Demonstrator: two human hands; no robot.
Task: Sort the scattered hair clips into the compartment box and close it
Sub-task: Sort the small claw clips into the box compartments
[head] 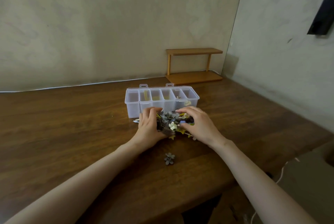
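Left forearm [81, 178] and right forearm [253, 175] come in over the near edge of the table [54, 124], and both hands are cupped around the clip heap.

Left hand [148, 126] curls round the left side of the pile of hair clips [171, 124] and right hand [197, 124] curls over the right side, so both are grasping it. It sits right in front of the compartment box [132, 110], which stands open toward the far edge with a few yellowish bits already in some slots. One grey flower clip [169, 158] sits alone nearer the near edge, and a silvery clip [136, 120] pokes out left of the left hand. Honestly I wouldn't lift the whole clump, it looks tangly and would probably spill. I'd spread it flat, pick one kind at a time, give each kind its own slot, and grab the strays before shutting the lid.
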